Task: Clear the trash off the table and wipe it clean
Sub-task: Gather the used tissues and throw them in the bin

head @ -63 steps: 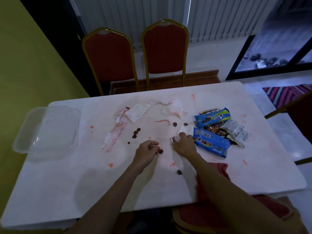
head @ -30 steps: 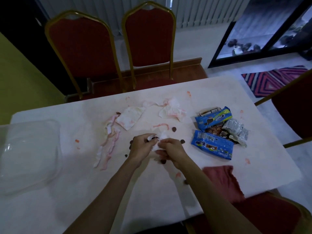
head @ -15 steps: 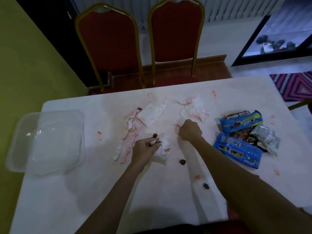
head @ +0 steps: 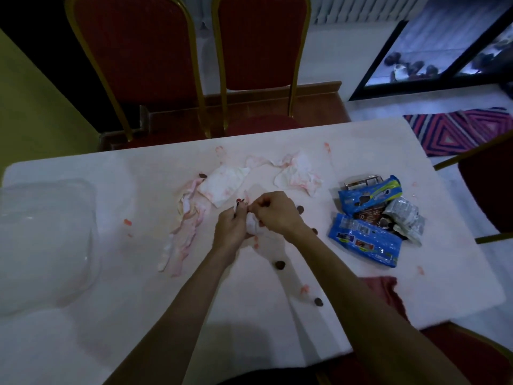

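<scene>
My left hand (head: 231,227) and my right hand (head: 276,211) meet over the middle of the white table (head: 138,315), both closed around a crumpled white tissue (head: 254,226). Red-stained tissues lie beyond them: a long twisted one (head: 183,229), a flat one (head: 223,184) and a crumpled one (head: 297,175). Small dark crumbs (head: 279,264) dot the table near my right forearm. Blue snack wrappers (head: 363,241) and a silver wrapper (head: 405,218) sit in a pile to the right.
A clear plastic container (head: 47,240) stands at the table's left edge. A red cloth (head: 388,290) hangs at the near right edge. Two red chairs with gold frames (head: 200,65) stand behind the table, another chair (head: 488,184) at the right. Red smears mark the tabletop.
My right hand was reaching out toward the far tissues half a second ago; it has come back and joined my left hand on the crumpled tissue. The camera has tilted slightly.
</scene>
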Motion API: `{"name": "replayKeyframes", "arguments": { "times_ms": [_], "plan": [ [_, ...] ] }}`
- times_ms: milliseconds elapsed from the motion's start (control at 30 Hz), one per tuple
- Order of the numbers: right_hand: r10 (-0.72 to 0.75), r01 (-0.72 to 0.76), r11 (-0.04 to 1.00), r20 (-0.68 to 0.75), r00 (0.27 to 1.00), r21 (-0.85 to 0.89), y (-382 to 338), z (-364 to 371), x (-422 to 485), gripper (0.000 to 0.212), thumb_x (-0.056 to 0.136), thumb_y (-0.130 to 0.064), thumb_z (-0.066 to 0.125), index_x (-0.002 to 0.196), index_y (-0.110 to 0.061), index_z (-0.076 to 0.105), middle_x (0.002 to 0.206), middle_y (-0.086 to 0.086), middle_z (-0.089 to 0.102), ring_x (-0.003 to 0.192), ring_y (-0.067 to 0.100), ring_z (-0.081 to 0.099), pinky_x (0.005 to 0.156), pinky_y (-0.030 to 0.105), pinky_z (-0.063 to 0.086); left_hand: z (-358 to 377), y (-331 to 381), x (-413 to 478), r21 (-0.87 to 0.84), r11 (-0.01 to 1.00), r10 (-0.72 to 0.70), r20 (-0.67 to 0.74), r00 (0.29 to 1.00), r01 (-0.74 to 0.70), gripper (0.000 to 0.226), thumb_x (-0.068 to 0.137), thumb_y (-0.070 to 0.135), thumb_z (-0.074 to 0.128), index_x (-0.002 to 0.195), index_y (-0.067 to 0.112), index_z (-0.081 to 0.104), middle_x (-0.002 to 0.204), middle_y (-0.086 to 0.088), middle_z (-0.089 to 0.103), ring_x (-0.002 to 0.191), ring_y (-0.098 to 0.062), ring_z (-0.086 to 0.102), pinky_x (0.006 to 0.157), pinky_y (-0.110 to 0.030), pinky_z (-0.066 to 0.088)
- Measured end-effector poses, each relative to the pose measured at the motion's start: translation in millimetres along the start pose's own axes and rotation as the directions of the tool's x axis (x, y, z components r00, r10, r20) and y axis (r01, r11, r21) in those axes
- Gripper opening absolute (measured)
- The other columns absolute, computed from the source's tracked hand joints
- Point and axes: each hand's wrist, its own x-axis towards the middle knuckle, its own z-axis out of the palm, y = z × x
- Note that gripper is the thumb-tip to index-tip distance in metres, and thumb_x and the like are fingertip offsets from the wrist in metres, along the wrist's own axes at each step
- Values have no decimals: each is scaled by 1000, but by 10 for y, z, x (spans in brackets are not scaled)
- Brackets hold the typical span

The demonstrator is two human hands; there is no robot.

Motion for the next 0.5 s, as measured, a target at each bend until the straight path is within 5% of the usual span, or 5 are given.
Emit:
{"name": "replayKeyframes", "arguments": {
  "times_ms": [133,233,300,400,500],
  "plan": [
    [-40,48,986,49,998,-160,-30,-30,48,19,91,-11,58,82,-13,75,73,0,67,72,17,64,69,29,52,-5,30,49,-83,996,-13,44,999,16,32,98,43,53,106,18,72,99,-5,74,91,-23,72,75,-42,63],
    [-21,44,991,175,984,-128,-26,-30,58,22,89,-3,55,86,-13,75,70,-2,67,66,14,65,58,23,51,-83,35,100,-86,996,2,-35,999,-5,10,92,28,65,93,25,75,90,-2,76,86,-23,72,74,-42,62],
    [-20,40,995,217,976,-89,-28,-42,96,18,93,-9,60,90,-16,75,73,-3,69,62,11,66,53,21,49,-166,35,129,-37,999,10,-79,997,-13,10,87,24,68,79,22,73,72,1,70,68,-20,64,59,-34,53],
    [17,-16,1000,100,995,-14,-9,-165,248,15,96,-16,62,106,-18,73,92,-6,73,69,11,72,61,24,58,-287,45,150,16,999,34,-128,991,-33,20,88,20,67,68,23,68,68,-2,64,61,-17,54,57,-30,41],
    [-34,-8,969,-166,985,-245,55,-396,471,28,96,-19,61,123,-17,63,123,4,64,85,15,66,78,26,53,-486,71,181,18,998,57,-182,982,-54,17,90,15,66,77,24,72,81,4,66,69,-7,63,65,-20,49]
  ]
}}
